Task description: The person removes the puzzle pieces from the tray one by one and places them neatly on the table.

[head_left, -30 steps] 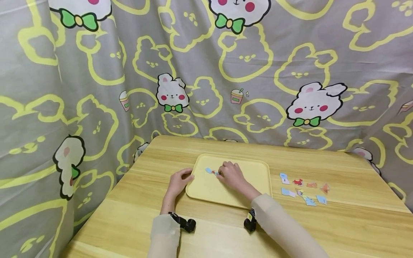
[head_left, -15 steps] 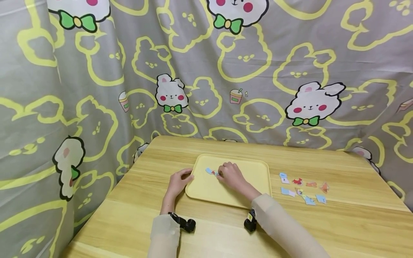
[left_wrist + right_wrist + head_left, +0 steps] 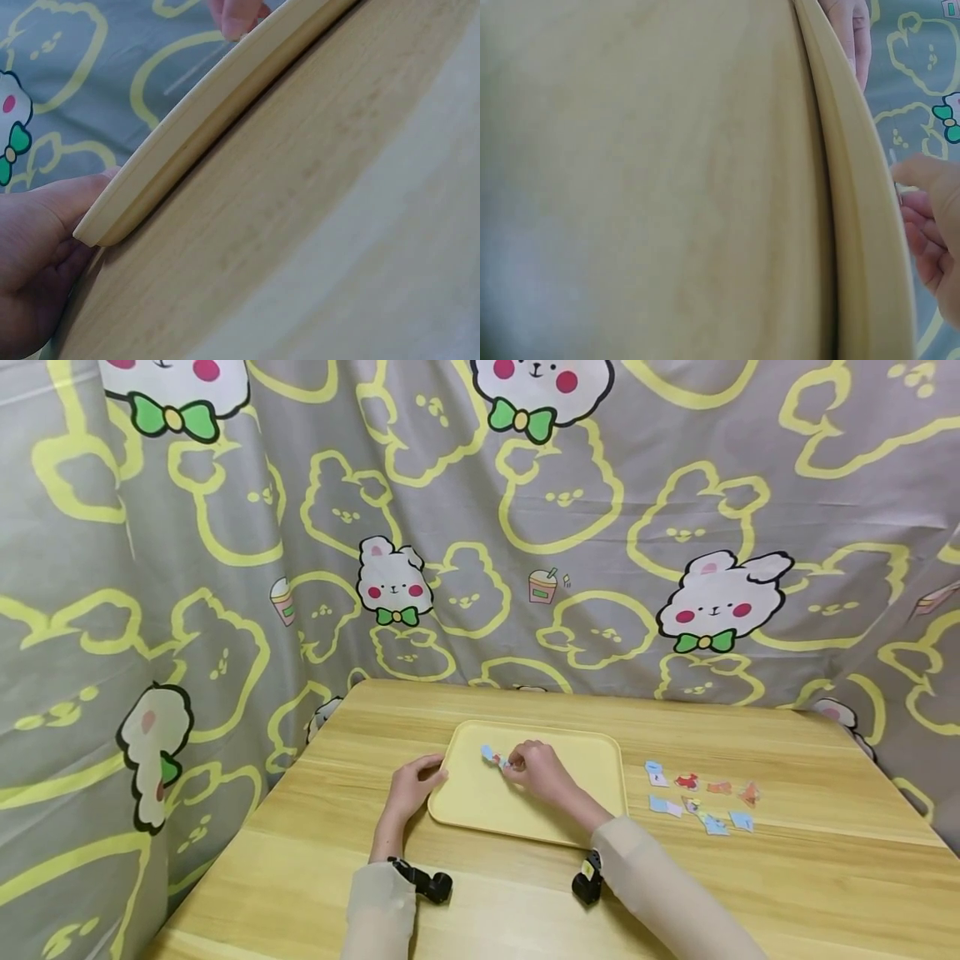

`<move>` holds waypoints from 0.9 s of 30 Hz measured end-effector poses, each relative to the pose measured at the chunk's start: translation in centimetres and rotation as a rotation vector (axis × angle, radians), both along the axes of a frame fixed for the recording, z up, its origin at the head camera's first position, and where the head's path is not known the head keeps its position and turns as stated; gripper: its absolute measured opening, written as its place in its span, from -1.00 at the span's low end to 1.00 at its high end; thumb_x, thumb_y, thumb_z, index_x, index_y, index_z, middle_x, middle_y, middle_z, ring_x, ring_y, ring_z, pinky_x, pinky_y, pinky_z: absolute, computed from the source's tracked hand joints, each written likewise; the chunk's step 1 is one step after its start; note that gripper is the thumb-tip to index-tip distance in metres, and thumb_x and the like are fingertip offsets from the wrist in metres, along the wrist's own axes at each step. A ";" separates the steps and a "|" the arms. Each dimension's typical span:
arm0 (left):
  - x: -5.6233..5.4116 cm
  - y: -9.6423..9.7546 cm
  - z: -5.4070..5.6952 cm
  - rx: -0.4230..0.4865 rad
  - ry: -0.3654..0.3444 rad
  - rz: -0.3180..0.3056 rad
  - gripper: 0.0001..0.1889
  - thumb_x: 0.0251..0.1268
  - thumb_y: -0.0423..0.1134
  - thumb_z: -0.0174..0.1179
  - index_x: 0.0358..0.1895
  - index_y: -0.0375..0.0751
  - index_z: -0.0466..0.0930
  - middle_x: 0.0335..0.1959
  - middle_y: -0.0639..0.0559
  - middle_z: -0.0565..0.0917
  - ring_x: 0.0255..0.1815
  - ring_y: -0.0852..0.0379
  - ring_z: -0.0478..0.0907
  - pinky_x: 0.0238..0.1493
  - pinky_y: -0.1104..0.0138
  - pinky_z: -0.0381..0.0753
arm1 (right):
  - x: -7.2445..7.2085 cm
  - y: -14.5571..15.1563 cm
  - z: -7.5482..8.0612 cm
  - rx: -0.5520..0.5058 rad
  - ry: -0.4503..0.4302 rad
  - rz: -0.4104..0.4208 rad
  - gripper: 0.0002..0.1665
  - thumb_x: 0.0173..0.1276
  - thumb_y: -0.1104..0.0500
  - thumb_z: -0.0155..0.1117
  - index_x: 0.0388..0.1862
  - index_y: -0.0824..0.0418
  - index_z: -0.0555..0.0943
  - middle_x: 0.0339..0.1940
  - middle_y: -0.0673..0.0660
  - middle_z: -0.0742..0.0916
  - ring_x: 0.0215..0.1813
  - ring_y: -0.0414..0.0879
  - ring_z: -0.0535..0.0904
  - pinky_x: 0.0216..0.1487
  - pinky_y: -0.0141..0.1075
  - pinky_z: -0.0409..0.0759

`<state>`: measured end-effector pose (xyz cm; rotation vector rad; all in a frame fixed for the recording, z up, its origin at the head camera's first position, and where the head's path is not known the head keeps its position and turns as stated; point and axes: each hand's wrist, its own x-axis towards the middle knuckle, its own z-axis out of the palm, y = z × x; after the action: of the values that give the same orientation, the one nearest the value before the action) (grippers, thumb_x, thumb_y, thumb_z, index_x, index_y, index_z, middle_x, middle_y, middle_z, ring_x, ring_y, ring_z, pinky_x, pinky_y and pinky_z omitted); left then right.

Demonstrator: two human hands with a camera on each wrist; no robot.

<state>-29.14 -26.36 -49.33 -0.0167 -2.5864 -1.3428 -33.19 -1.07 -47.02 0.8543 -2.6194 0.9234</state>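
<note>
A shallow yellow tray (image 3: pixel 468 797) lies on the wooden table. My left hand (image 3: pixel 408 789) holds its left edge, with the thumb at the rim and the fingers curled below it in the left wrist view. Over the tray, my right hand (image 3: pixel 542 770) pinches a small flat puzzle piece between thumb and fingers; in the right wrist view only a thin edge (image 3: pixel 898 196) of it shows. Just left of those fingertips is a short row of puzzle pieces, with a light blue piece (image 3: pixel 488 752) at its far end. The fingers hide the row's right end.
To the right of the tray, several loose puzzle pieces lie in two rough rows, among them a red piece (image 3: pixel 686 782), an orange piece (image 3: pixel 749 793) and a blue piece (image 3: pixel 742 821). A grey patterned curtain (image 3: pixel 465 485) hangs behind the table (image 3: pixel 517 902).
The row of pieces on the tray has turned slightly, its left end now higher. My right hand keeps its pinch and the left stays at the tray edge. The head view has shifted a little.
</note>
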 end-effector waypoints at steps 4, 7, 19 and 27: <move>0.0 0.0 -0.1 0.007 -0.008 0.002 -0.63 0.28 -0.23 0.30 0.14 -0.18 0.65 0.12 -0.16 0.69 0.25 -0.15 0.56 0.35 0.03 0.50 | 0.2 0.3 0.1 -0.087 -0.072 0.008 -0.86 0.21 0.20 0.44 -0.37 0.28 0.72 -0.42 0.09 0.72 -0.34 -0.17 0.55 -0.32 -0.45 0.57; 0.1 0.1 0.0 0.007 -0.001 0.004 -0.64 0.27 -0.24 0.31 0.13 -0.20 0.65 0.11 -0.16 0.70 0.24 -0.15 0.57 0.34 0.03 0.50 | 0.4 0.5 0.1 -0.146 -0.088 0.011 -0.87 0.19 0.21 0.45 -0.38 0.28 0.72 -0.43 0.09 0.72 -0.36 -0.18 0.54 -0.34 -0.47 0.54; 0.1 0.2 0.2 0.000 -0.001 0.001 -0.64 0.28 -0.24 0.30 0.14 -0.21 0.65 0.09 -0.17 0.70 0.23 -0.16 0.58 0.32 0.02 0.52 | 0.6 1.3 0.0 -0.283 -0.070 0.010 -0.92 0.15 0.21 0.47 -0.41 0.20 0.73 -0.43 0.06 0.77 -0.38 -0.24 0.56 -0.33 -0.51 0.54; 0.0 0.1 0.1 -0.002 -0.008 0.003 -0.63 0.27 -0.22 0.31 0.14 -0.18 0.65 0.08 -0.15 0.72 0.22 -0.14 0.59 0.31 0.03 0.53 | 1.0 1.8 0.1 -0.306 -0.071 0.008 -0.94 0.16 0.23 0.47 -0.41 0.18 0.72 -0.42 0.05 0.76 -0.38 -0.20 0.57 -0.34 -0.49 0.55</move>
<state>-29.10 -26.28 -49.18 -0.0079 -2.5935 -1.3423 -32.16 0.74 -46.97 0.7651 -2.4408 1.3353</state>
